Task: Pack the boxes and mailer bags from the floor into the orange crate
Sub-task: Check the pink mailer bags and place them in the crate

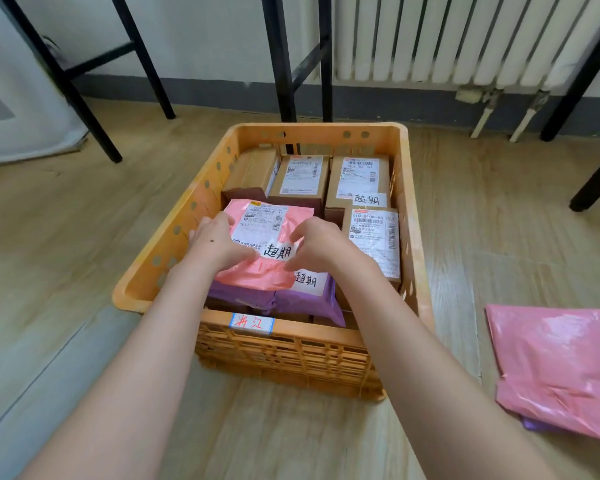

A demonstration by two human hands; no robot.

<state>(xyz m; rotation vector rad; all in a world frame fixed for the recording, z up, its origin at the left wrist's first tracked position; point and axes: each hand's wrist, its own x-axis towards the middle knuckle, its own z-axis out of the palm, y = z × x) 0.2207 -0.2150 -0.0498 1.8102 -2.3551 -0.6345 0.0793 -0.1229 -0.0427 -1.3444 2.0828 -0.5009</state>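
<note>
Mostly packed by the look of it: cardboard boxes [302,178] filling the far side of the orange crate [184,213], purple mailer bags [302,303] stacked at the near side. Left to fetch from the floor [66,237]: another pink bag [551,362] (purple corner [534,424] peeking from beneath). Settling the pink mailer bag [267,220] on top, left hand [219,244] curled over its left edge, right hand [317,244] pinching beside the label, close but apart.

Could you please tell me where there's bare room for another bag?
The orange crate is crowded: boxes behind and right, mailer bags gripped by left hand and right hand. Bare floor: left of the crate, and between it and the pink bag outside.
</note>
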